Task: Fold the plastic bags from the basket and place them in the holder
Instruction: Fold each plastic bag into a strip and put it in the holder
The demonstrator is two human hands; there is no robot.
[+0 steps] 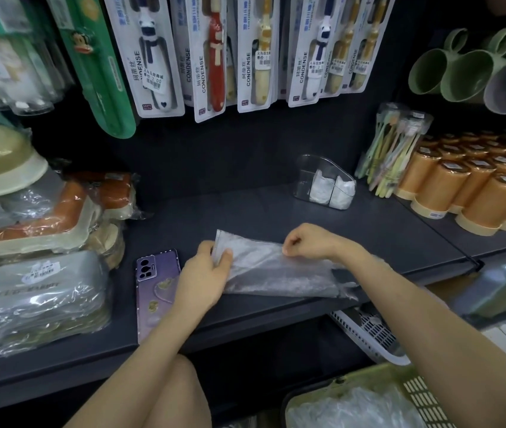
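Where the purple phone (153,273) lies on the dark shelf (369,230), the left hand (205,273) curls thumb and fingers round the left end of the bag (276,270). The bag is a long, crinkly, see-through strip lying flat. The right hand (304,240), wrist bent, pinches its top edge. Behind stands the clear holder (307,171). The green basket (421,393) sits low on the right.

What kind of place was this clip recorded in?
Likely a household-goods shop: price-tagged toothbrush packs hang above the shelf, beside rows of orange cups and nested green mugs.
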